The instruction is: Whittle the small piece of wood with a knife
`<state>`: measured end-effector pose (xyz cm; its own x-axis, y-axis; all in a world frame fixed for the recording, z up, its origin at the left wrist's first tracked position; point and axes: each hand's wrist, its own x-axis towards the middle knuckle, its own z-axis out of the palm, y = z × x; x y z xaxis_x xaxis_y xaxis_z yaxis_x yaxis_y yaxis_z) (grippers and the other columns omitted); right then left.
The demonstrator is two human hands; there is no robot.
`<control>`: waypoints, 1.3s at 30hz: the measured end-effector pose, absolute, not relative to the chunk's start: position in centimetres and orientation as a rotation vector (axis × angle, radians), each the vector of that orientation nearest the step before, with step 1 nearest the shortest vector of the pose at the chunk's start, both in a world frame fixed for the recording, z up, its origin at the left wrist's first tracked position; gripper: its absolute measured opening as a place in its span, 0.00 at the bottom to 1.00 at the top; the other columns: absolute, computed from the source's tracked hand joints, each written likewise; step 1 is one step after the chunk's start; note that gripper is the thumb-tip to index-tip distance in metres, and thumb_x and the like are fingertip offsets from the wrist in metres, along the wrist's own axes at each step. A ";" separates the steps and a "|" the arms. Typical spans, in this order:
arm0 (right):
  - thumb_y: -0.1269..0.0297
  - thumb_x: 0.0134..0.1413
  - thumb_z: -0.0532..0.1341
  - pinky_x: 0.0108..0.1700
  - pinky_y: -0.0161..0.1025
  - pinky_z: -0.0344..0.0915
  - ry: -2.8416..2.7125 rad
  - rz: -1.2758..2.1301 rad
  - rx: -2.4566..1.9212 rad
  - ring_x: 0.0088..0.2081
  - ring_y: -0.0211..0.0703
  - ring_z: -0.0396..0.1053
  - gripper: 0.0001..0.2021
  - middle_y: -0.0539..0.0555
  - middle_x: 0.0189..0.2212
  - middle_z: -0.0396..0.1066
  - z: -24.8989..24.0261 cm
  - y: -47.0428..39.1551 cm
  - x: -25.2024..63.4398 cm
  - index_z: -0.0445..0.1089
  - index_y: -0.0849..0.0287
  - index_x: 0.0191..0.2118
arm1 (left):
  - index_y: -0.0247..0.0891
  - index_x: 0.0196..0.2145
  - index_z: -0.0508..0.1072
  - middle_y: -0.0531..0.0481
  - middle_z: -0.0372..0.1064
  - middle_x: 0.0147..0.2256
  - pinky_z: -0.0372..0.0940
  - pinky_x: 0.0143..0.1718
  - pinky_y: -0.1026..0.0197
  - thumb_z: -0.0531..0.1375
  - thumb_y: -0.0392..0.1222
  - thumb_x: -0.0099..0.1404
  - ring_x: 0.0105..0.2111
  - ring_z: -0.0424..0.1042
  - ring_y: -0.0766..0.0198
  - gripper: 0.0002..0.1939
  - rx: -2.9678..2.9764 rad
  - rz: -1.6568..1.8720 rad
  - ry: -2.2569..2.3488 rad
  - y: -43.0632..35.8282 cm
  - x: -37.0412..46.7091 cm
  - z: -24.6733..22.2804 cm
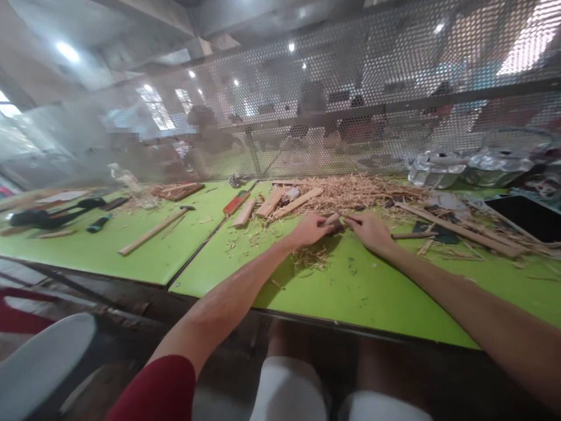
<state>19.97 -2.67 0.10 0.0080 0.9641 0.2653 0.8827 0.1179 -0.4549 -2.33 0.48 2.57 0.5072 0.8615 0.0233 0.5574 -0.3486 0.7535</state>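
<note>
Red sleeve, both hands gripping small wood piece, shavings

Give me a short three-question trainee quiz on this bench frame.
1. True or false: both hands meet at one small wood piece.
2. What lies heaped behind the hands? A) shavings B) bolts C) cloth
3. Which hand is nearer the long stick on the left table?

Key:
1. True: left hand and right hand both touch it.
2. A: shavings.
3. The left hand.
</note>
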 end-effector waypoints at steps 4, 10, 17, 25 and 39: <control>0.61 0.85 0.61 0.56 0.53 0.82 -1.941 0.194 -1.773 0.54 0.63 0.87 0.21 0.64 0.58 0.89 0.6 -3.0 19.8 0.88 0.56 0.69 | 0.35 0.39 0.85 0.52 0.67 0.26 0.49 0.34 0.56 0.64 0.52 0.81 0.27 0.58 0.63 0.19 2.118 0.572 1.135 1.0 -2.6 2.1; 0.61 0.86 0.60 0.59 0.53 0.81 -2.081 0.226 -1.709 0.57 0.62 0.87 0.22 0.60 0.63 0.87 1.1 -3.4 19.1 0.88 0.52 0.69 | 0.37 0.34 0.80 0.55 0.62 0.25 0.49 0.35 0.57 0.68 0.54 0.80 0.27 0.57 0.64 0.20 2.095 0.582 1.072 1.4 -2.9 1.9; 0.59 0.86 0.59 0.60 0.53 0.80 -2.057 0.193 -1.844 0.57 0.64 0.87 0.23 0.63 0.62 0.87 1.7 -3.5 18.5 0.86 0.55 0.73 | 0.35 0.40 0.85 0.55 0.64 0.26 0.49 0.34 0.57 0.69 0.60 0.79 0.27 0.56 0.64 0.23 2.086 0.601 1.062 1.8 -2.9 1.4; 0.57 0.86 0.61 0.60 0.54 0.81 -2.008 0.240 -1.836 0.58 0.64 0.87 0.20 0.58 0.58 0.89 1.1 -3.5 18.6 0.90 0.44 0.66 | 0.32 0.41 0.90 0.53 0.66 0.25 0.48 0.34 0.58 0.69 0.56 0.77 0.28 0.55 0.65 0.21 2.105 0.608 1.032 1.7 -3.2 1.7; 0.59 0.87 0.60 0.55 0.52 0.81 -1.966 0.251 -1.902 0.52 0.60 0.86 0.19 0.60 0.56 0.90 2.0 -4.0 18.0 0.91 0.50 0.63 | 0.31 0.51 0.92 0.53 0.67 0.25 0.44 0.33 0.58 0.66 0.59 0.79 0.26 0.53 0.65 0.26 2.068 0.570 1.039 1.4 -3.4 1.9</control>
<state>18.03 -3.96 2.01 -0.0009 0.9881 0.1539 0.9179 0.0619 -0.3921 -3.41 1.37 1.85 0.5731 0.8174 0.0586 0.4882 -0.3980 0.7767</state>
